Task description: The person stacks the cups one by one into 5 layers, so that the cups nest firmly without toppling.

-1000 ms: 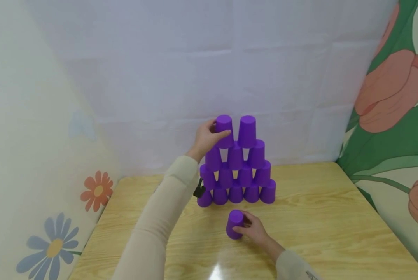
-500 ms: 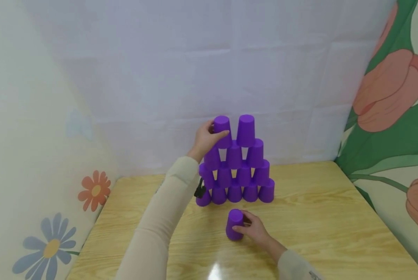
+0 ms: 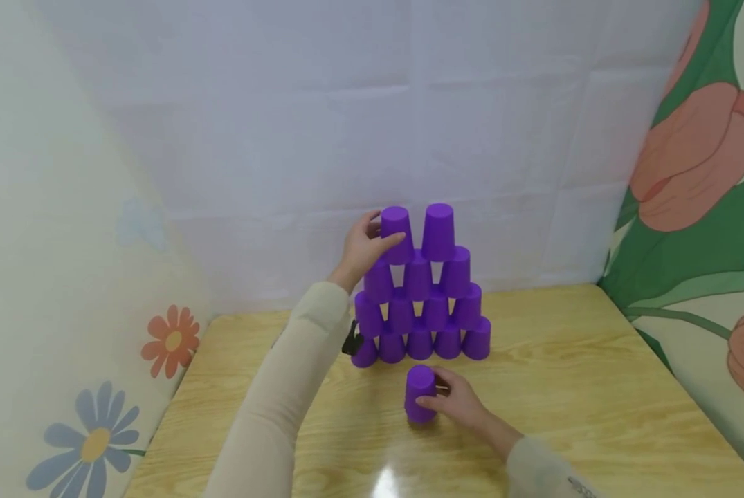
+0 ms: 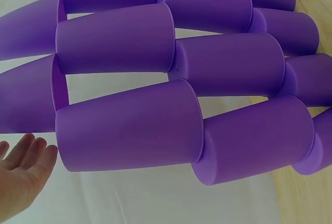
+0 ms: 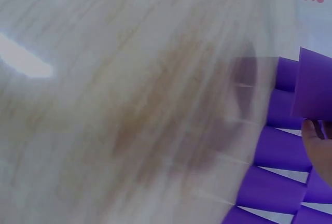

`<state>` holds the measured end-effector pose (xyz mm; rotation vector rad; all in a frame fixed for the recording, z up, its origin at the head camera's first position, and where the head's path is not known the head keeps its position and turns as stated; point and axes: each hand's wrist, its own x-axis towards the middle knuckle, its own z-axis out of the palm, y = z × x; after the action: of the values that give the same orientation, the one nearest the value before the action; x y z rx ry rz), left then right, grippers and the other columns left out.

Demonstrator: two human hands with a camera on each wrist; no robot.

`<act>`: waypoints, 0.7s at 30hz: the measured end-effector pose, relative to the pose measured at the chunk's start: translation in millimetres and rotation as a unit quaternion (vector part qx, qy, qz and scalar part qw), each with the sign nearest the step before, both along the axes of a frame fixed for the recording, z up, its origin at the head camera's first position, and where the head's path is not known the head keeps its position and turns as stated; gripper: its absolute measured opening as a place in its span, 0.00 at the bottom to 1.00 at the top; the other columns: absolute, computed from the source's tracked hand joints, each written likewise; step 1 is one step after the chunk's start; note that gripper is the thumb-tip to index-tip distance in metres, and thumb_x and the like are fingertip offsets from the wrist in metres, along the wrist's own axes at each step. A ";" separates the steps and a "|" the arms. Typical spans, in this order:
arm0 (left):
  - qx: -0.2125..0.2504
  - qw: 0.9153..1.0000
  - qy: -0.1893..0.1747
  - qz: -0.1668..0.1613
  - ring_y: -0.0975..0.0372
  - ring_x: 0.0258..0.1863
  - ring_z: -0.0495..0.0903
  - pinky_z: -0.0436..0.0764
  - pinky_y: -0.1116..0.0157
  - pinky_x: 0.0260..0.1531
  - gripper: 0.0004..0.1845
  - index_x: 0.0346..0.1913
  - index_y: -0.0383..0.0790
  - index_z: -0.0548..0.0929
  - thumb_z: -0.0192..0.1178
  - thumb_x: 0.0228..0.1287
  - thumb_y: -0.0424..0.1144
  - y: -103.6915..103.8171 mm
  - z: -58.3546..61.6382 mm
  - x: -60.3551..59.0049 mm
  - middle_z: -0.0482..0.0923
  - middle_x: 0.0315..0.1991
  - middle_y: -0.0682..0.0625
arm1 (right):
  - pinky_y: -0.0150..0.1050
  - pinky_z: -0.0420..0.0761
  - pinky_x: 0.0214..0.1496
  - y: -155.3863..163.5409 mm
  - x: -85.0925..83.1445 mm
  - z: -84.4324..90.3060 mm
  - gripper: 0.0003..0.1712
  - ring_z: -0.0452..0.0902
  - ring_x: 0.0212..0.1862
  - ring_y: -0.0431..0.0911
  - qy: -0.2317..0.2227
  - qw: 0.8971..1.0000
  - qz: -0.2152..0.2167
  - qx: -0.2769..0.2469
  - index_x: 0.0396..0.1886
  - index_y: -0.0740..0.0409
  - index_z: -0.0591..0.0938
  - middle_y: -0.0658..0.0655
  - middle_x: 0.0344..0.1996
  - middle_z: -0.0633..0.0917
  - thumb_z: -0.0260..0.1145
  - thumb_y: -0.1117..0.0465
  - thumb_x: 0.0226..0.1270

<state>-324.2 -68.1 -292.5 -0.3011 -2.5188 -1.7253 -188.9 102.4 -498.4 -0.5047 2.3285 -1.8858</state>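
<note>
Purple cups stand upside down as a pyramid (image 3: 423, 304) at the back of the wooden table (image 3: 565, 360). My left hand (image 3: 378, 234) holds the top left cup (image 3: 397, 223), thumb across its front and fingers behind. In the left wrist view the pyramid (image 4: 171, 89) fills the frame and my left fingers (image 4: 28, 154) show at the lower left. My right hand (image 3: 439, 395) grips a single upside-down purple cup (image 3: 419, 387) on the table in front of the pyramid. The right wrist view is blurred, with that held cup (image 5: 314, 81) at its right edge.
A white cloth wall (image 3: 347, 124) stands close behind the pyramid. Flower-printed cloth hangs on the left (image 3: 172, 339) and on the right (image 3: 695, 159). A small black thing (image 3: 351, 343) lies by the pyramid's lower left corner. Bare tabletop lies to either side.
The right hand and its cup have shifted slightly toward the pyramid. The left hand stays on the top left cup.
</note>
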 end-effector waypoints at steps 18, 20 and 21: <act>0.021 0.999 -0.014 0.021 0.53 0.68 0.61 0.64 0.54 0.67 0.40 0.70 0.44 0.58 0.64 0.57 0.46 -30.4 -23.6 15.1 0.62 0.68 0.43 | 0.32 0.81 0.48 41.7 -18.9 82.4 0.30 0.80 0.46 0.45 0.071 0.996 0.045 0.012 0.59 0.72 0.70 0.72 0.48 0.80 0.67 0.64 0.58; 0.022 0.999 -0.018 0.023 0.53 0.68 0.60 0.64 0.54 0.67 0.40 0.71 0.44 0.57 0.64 0.57 0.46 -34.3 -27.6 17.0 0.61 0.69 0.43 | 0.33 0.82 0.47 46.6 -22.1 92.6 0.30 0.81 0.46 0.48 0.073 0.996 0.039 0.020 0.59 0.72 0.70 0.72 0.48 0.80 0.67 0.64 0.58; 0.022 0.999 -0.021 0.023 0.53 0.68 0.60 0.63 0.53 0.68 0.41 0.71 0.44 0.57 0.64 0.57 0.47 -36.3 -29.8 17.7 0.61 0.69 0.43 | 0.33 0.82 0.47 49.1 -23.1 98.0 0.30 0.81 0.46 0.50 0.072 0.996 0.034 0.028 0.59 0.72 0.70 0.72 0.48 0.80 0.67 0.64 0.58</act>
<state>-306.6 -104.4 -322.3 -0.2048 -2.4917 -1.7857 -212.0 151.5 -400.4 -0.7277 2.4105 -1.8054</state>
